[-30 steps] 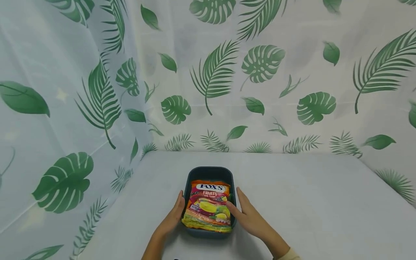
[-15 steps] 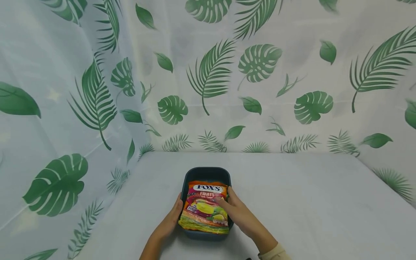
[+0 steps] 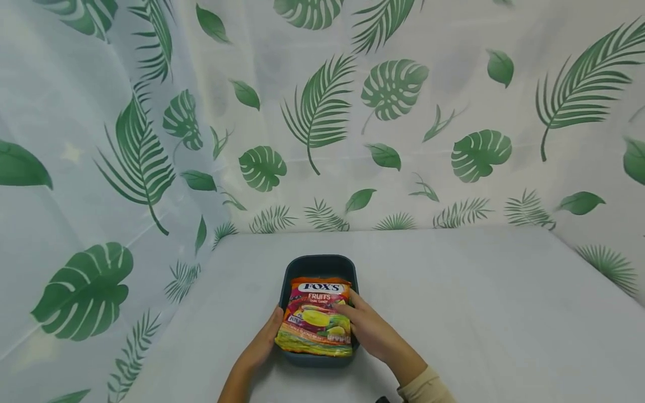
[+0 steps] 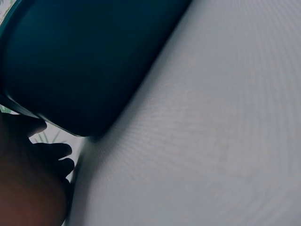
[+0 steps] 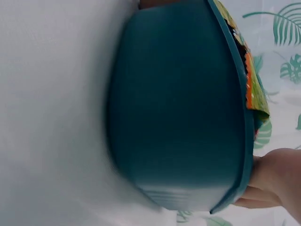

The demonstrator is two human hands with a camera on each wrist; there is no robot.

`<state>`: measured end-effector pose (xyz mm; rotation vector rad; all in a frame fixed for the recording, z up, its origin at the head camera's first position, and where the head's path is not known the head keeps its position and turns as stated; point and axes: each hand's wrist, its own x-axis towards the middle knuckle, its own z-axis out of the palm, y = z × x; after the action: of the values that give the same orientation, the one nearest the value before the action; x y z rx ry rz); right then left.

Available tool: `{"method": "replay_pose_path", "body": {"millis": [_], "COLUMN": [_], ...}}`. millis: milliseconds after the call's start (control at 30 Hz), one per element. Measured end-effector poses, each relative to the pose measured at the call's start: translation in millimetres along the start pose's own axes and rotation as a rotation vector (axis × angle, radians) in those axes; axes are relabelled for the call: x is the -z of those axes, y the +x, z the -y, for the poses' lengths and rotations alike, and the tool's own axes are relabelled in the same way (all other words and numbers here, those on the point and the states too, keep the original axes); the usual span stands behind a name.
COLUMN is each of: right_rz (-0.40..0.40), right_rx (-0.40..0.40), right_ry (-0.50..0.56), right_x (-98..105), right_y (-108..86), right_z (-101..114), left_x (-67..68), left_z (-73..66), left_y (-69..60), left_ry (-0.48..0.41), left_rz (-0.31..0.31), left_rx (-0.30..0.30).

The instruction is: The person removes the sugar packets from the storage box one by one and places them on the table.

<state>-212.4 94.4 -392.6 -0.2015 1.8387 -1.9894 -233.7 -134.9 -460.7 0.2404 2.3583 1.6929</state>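
Note:
A dark teal plastic bin [image 3: 318,361] with rounded corners stands on the white table in the head view. In it lies a bright FOX'S fruit candy packet [image 3: 316,316], its lower end near the bin's close rim. My left hand [image 3: 259,344] holds the bin's left side; its fingers [image 4: 52,150] show beside the bin in the left wrist view, and their contact is partly hidden. My right hand [image 3: 375,333] grips the right side, thumb over the rim by the packet, fingers outside. In the right wrist view the right hand [image 5: 280,181] meets the rim.
The white table [image 3: 453,308] spreads out around the bin, widest to the right. A leaf-print curtain [image 3: 403,129] rises behind the table and along its left side. A small dark object [image 3: 383,399] shows by the right sleeve at the bottom edge.
My right hand has closed in from beside the bin onto its right rim, and my left hand sits closer against the left side. The head view has shifted slightly.

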Motion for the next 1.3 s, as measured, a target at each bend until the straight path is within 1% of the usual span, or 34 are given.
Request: {"method": "replay_pose_path", "body": {"millis": [167,233,333,400,467,633,767,900,1100,1200,1300], "right_rz": [0.016,0.036,0.093,0.126,0.140,0.118,0.136,0.148,0.138,0.118,0.098], "right_rx": [-0.031,-0.026,-0.024,-0.031,-0.044,-0.047,-0.038,-0.036,-0.021,-0.011,-0.001], "right_ry": [0.054,0.086,0.124,0.129,0.123,0.128,0.151,0.169,0.188,0.189,0.181], "right_x": [2,4,6,4,1,-2,0,0,-2,-3,-3], "right_y": [1.1,2.0,4.3,6.1,7.7,9.3,9.4,8.8,8.4,7.7,7.3], "right_z": [-3,-5,-8,-10,-12,-13,-10,-9,-6,-5,-4], "left_x": [-1.3,-1.2,-0.6,-0.1,-0.2,-0.8,-0.2,0.6,1.1,1.1,1.4], "left_z": [-0.5,-0.4,0.1,0.8,1.4,0.4,-0.4,-0.6,-0.5,-0.4,0.0], "left_y": [-2.6,-2.6,-1.9,-1.7,-1.5,-1.2,-1.9,-2.3,-0.9,-1.0,-0.8], "left_ry": [0.026,0.026,0.017,0.019,0.024,0.043,0.049,0.059,0.042,0.049,0.044], "left_rz": [-0.043,-0.041,-0.031,-0.028,-0.022,-0.024,-0.036,-0.023,-0.004,-0.004,0.008], "left_rx": [0.065,0.068,0.070,0.076,0.086,0.103,0.113,0.109,0.085,0.078,0.059]}}
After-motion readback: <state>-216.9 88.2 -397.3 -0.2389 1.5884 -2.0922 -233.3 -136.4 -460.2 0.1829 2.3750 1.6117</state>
